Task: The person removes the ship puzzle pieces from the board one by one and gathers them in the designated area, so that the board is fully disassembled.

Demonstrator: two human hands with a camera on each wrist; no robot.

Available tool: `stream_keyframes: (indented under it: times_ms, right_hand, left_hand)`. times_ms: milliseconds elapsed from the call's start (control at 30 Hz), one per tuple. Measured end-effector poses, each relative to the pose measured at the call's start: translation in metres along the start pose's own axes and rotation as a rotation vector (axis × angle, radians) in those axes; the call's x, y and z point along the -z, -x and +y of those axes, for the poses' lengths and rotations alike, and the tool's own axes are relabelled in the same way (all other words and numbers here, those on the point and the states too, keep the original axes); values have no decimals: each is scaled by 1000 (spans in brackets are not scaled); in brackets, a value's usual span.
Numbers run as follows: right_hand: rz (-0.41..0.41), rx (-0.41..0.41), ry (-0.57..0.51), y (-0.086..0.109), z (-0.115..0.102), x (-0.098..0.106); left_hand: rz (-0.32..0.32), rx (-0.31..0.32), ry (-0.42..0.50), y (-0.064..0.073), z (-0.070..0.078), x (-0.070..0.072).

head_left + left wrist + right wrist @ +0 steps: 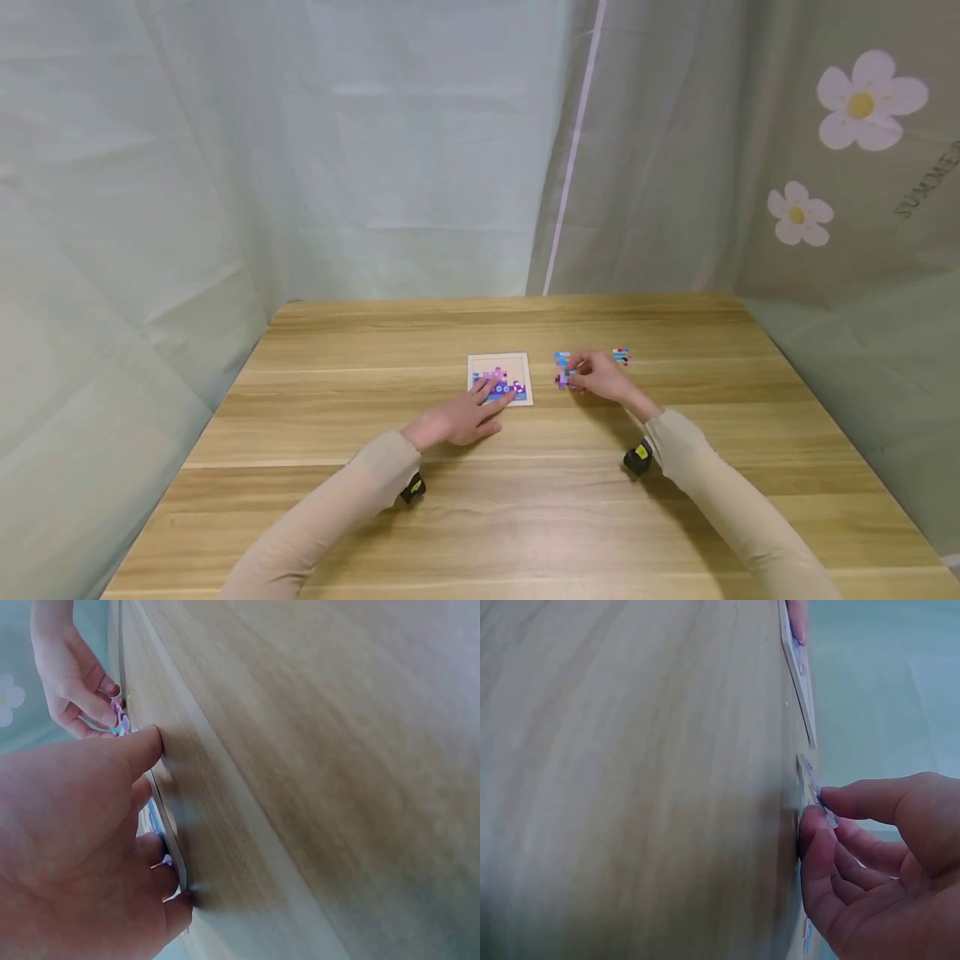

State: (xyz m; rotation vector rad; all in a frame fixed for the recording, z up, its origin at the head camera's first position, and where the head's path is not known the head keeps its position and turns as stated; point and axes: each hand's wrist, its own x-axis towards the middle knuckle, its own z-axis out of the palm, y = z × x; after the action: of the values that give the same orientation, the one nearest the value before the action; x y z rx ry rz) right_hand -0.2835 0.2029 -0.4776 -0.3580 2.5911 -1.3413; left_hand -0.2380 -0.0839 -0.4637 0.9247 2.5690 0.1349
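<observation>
Piece (562, 380): pink-purple and blue, just above or at the table (525, 508), to the right of the board (514, 365). In my head view it is small and its long axis runs roughly left-right, one end pointing at the board. The right wrist view gives it nearly edge-on, slanted: the end toward the board low, the end in the fingers lifted. Whether the low end touches the wood I cannot tell.

Right hand (606, 379): thumb and fingertips pinch the piece. Left hand (461, 415): fingers spread and extended, tips resting on the board's near part; it grips nothing that I can see. The two hands are well apart.

Board: square, pale rim, sides roughly in line with the table edges. Purple and blue picture fills its lower part; bare tan recess above.

Also logged: blue pieces (562, 359) just beyond the pinched one; another group (621, 356) farther right, past the right hand. Beige sleeves (337, 508), a black camera (637, 458) under the right wrist. Pale curtain (412, 150) behind, white flowers (861, 104) printed at right.
</observation>
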Motion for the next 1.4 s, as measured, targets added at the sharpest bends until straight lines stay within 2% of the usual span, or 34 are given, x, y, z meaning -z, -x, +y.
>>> stream_keyframes:
  times_ms: [467,667,900,1233,1400]
  right_hand:
    - [-8,76,262,3,-4,6]
    - [-16,76,247,4,-2,7]
    - [32,95,272,3,-1,7]
    - [25,89,257,6,-1,7]
    - [52,96,244,6,-4,8]
  left_hand:
    - [-13,0,-2,3,3,2]
    - [-13,6,-5,3,3,1]
    - [-16,9,-10,1,2,0]
    - [-8,17,-18,3,4,0]
    - [2,7,-17,4,4,1]
